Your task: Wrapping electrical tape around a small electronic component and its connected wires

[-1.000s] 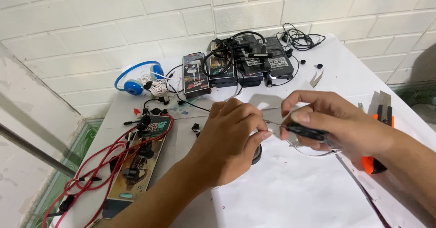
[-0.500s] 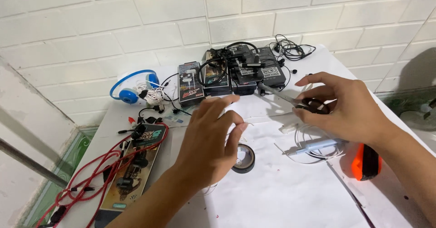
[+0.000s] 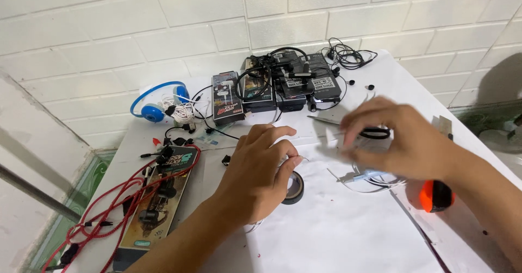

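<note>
Both hands are over the middle of the white desk [image 3: 337, 235]. The left hand [image 3: 261, 178] is pinching a thin wire [image 3: 305, 159] between thumb and forefinger, resting right over a black tape roll [image 3: 294, 188]. The right hand [image 3: 399, 140] is blurry, fingers curled around a thin metal tool [image 3: 326, 121], tweezers maybe, can't tell. Blue headphones [image 3: 152, 107] sit upper left, red cables [image 3: 117, 202] lower left, an orange-handled tool [image 3: 435, 195] at the right.

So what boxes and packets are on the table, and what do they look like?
Long flat picture packet: front left, dark and tan, red cable across it.
Small upright dark packet with white earphones inside: back, centre-left.
Pile of black packets: back centre, black cables on top.
</note>
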